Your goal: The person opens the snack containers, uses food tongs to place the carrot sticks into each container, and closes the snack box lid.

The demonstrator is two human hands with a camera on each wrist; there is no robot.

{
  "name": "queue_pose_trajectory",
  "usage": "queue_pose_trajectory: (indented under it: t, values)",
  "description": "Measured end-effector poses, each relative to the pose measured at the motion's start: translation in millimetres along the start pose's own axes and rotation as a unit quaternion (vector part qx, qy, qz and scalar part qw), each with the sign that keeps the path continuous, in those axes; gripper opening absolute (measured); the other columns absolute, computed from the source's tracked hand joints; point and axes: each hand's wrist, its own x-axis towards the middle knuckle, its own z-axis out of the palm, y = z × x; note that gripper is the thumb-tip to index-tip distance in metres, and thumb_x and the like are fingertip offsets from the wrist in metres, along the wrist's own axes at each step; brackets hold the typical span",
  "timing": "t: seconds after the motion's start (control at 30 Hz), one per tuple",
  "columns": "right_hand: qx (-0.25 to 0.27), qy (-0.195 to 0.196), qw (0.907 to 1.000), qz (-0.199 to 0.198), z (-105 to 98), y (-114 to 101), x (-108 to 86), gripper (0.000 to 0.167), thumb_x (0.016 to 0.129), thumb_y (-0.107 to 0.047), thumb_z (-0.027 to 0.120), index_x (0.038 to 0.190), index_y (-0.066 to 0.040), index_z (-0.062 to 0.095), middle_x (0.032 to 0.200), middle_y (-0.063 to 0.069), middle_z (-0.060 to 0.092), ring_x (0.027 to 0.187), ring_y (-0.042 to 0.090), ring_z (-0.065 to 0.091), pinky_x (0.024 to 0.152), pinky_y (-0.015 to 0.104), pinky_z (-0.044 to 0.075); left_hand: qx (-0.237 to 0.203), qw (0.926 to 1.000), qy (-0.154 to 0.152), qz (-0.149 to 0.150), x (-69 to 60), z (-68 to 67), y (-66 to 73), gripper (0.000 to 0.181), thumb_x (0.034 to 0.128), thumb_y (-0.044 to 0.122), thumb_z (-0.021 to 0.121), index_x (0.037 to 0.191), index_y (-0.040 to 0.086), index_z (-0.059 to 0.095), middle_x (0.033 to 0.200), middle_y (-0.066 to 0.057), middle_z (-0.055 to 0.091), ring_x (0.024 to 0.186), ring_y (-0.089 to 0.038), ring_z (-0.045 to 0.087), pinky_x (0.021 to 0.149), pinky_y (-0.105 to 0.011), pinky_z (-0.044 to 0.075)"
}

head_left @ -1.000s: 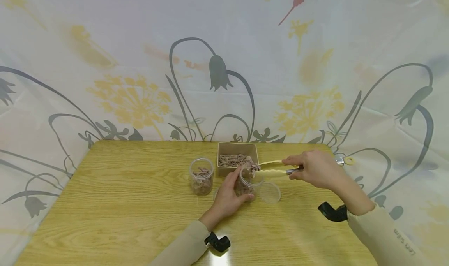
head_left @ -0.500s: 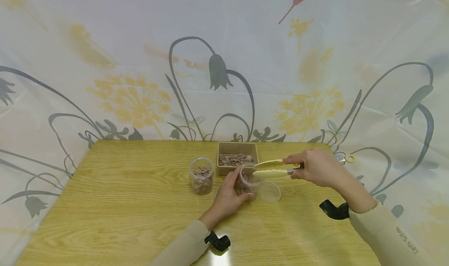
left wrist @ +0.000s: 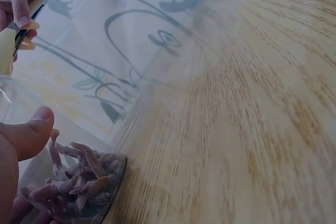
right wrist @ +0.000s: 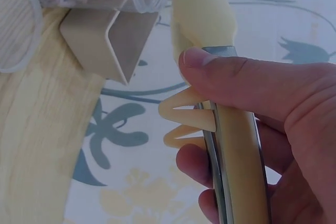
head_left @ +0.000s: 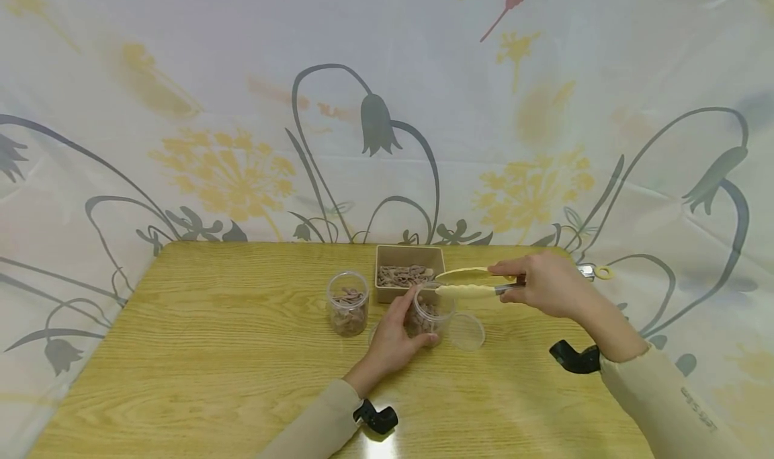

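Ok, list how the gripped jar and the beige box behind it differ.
The gripped jar is round and see-through; the box is rectangular and opaque.
The left hand is around the gripped jar; neither hand holds the box.
Both are open-topped and contain brownish strips.

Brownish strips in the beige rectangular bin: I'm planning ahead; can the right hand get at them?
Likely yes: the right hand holds yellow metal tongs nearby, and the bin stands open.

Small lettering (head_left: 698, 409) on the right sleeve (head_left: 656, 395), apparently "Let's", the rest blurred.
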Motion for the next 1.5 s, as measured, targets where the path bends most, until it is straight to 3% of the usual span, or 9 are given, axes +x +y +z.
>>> queue_pose_trajectory:
  t: [0.13,0.33,0.5,0.7,1.0,1.1,1.23,1.33,1.5]
  values:
    - [-0.013,0.016,0.9998,0.004,3.0,3.4,5.6,0.048,0.08,-0.026,0.084,0.124,-0.011,0.072,0.106,0.007,0.074,0.058,0.002,0.055,0.045,0.027,0.038,-0.005,1.0,0.003,0.005,-0.7,-0.5,0.1,0.096,0.0763,0.027,0.087,0.156,0.02,0.034,0.126,-0.009,0.055,0.11,-0.023,0.057,0.096,-0.044,0.048]
    - [-0.003,0.017,0.9994,0.029,10.9,10.8,14.5,0.052,0.081,-0.028,0.084,0.128,-0.01,0.069,0.103,0.005,0.074,0.07,0.008,0.06,0.05,0.028,0.041,-0.01,0.9999,0.003,0.01,-1.5,-0.8,2.9,0.096,0.0735,0.027,0.09,0.153,0.015,0.038,0.124,-0.009,0.057,0.107,-0.022,0.057,0.093,-0.041,0.049]
    - [0.012,0.006,0.9988,0.048,20.5,17.0,26.3,0.06,0.083,-0.029,0.082,0.137,-0.01,0.062,0.109,0.005,0.071,0.073,0.011,0.053,0.056,0.03,0.039,-0.027,0.9996,-0.006,0.006,-1.9,3.2,8.3,0.094,0.0725,0.022,0.09,0.151,0.02,0.04,0.128,-0.009,0.058,0.114,-0.02,0.056,0.099,-0.043,0.046]
    - [0.029,-0.016,0.998,0.053,31.9,23.7,42.3,0.064,0.084,-0.028,0.081,0.141,-0.008,0.057,0.09,0.001,0.067,0.069,0.014,0.049,0.055,0.032,0.037,-0.034,0.9994,0.004,0.011,-3.2,9.8,14.6,0.093,0.0716,0.023,0.091,0.149,0.018,0.04,0.135,-0.013,0.054,0.121,-0.024,0.053,0.103,-0.05,0.043]
    - [0.016,-0.05,0.9976,0.045,43.0,23.1,66.1,0.064,0.085,-0.027,0.08,0.141,-0.006,0.057,0.121,0.012,0.068,0.098,0.029,0.066,0.073,0.043,0.054,-0.1,0.9935,0.052,-0.015,0.6,24.1,21.5,0.09,0.0715,0.026,0.091,0.146,0.015,0.042,0.137,-0.014,0.053,0.122,-0.032,0.052,0.102,-0.05,0.041]
    - [0.011,-0.054,0.9976,0.043,44.1,20.8,71.9,0.063,0.085,-0.028,0.081,0.14,-0.005,0.058,0.124,0.014,0.067,0.094,0.027,0.068,0.072,0.041,0.053,-0.107,0.9916,0.068,-0.029,0.9,27.8,24.6,0.089,0.072,0.029,0.091,0.145,0.014,0.043,0.134,-0.015,0.054,0.119,-0.031,0.053,0.099,-0.05,0.043]
    - [0.013,-0.065,0.9967,0.047,45.7,19.0,77.5,0.063,0.084,-0.027,0.081,0.139,-0.006,0.058,0.117,0.013,0.07,0.066,0.018,0.06,0.059,0.035,0.045,-0.103,0.9912,0.072,-0.041,0.6,29.5,27.3,0.087,0.0734,0.031,0.09,0.145,0.016,0.042,0.134,-0.014,0.055,0.118,-0.031,0.054,0.097,-0.05,0.044]
    - [0.012,-0.072,0.9961,0.049,47.2,18.7,80.6,0.065,0.084,-0.028,0.082,0.14,-0.007,0.058,0.118,0.013,0.069,0.059,0.014,0.053,0.055,0.032,0.041,-0.086,0.9929,0.071,-0.042,-0.2,29.3,27.4,0.087,0.0746,0.03,0.089,0.146,0.019,0.041,0.134,-0.012,0.056,0.118,-0.03,0.056,0.095,-0.05,0.046]
    - [-0.014,-0.081,0.9955,0.046,49.3,17.3,86.1,0.065,0.083,-0.028,0.082,0.14,-0.009,0.058,0.125,0.015,0.066,0.069,0.015,0.062,0.061,0.035,0.049,-0.049,0.9956,0.078,-0.018,-1.5,29.5,24.6,0.087,0.0763,0.031,0.088,0.148,0.018,0.04,0.133,-0.01,0.057,0.119,-0.029,0.056,0.095,-0.05,0.047]
